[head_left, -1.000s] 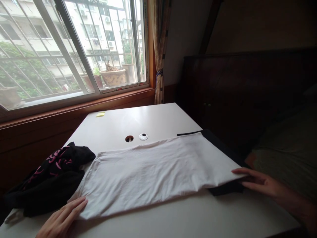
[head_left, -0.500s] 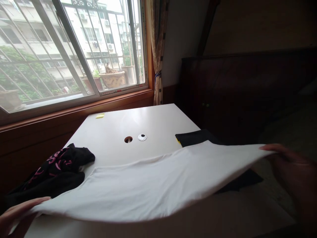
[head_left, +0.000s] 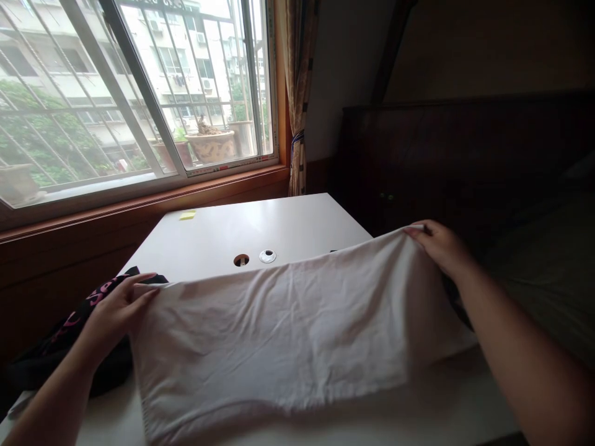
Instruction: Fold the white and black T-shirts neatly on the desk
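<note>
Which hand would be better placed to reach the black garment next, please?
Probably the left hand: it shows close by the black garment, though it would first have to release the white cloth. The right hand grips that cloth's other end, farther off.

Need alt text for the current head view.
A person's bare left hand and right hand pinch the far edge of a wrinkled white cloth, over a white tabletop. A pink-lettered black garment lies at left; beyond is a barred, metal-framed glass window.
</note>
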Available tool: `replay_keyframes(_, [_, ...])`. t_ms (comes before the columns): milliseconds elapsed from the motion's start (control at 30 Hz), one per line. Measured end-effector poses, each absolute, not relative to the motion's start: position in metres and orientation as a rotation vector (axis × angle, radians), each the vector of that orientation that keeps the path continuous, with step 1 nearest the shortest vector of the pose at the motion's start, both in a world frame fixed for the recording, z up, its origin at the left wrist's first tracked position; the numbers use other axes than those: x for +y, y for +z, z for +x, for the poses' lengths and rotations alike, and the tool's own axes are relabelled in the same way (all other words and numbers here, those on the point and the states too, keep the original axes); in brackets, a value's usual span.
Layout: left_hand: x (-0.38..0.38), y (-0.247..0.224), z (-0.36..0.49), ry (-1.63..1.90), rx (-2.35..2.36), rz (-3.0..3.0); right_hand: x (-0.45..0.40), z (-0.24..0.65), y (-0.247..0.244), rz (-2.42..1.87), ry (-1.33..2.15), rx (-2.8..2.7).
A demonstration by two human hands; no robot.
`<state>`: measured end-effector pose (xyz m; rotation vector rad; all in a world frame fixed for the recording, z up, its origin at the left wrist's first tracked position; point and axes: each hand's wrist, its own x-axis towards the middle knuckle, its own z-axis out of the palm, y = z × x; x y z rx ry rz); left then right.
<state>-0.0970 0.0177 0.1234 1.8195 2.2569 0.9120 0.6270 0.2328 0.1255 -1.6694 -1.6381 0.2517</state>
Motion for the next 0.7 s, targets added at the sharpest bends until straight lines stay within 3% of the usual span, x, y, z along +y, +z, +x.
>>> replay_keyframes(233, [0.081, 0.063, -0.061, 0.901, 2.114, 2.233, 0.278, 0.595, 0.074, -1.716, 0.271, -1.712])
replay_keyframes(400, [0.034, 0.043, -0.014, 0.65, 1.63, 2.571, 0.233, 0.594, 0.048, -1.615, 0.124, -1.957])
replay_keyframes(533, [-0.012, 0.036, 0.021, 0.367, 1.393, 2.749, 0.166, 0.577, 0.033, -1.313, 0.258, -2.29])
replay_keyframes(700, [-0.033, 0.024, 0.019, 0.235, 1.37, 2.866, 0.118, 0.584, 0.013, -1.27, 0.193, -2.505])
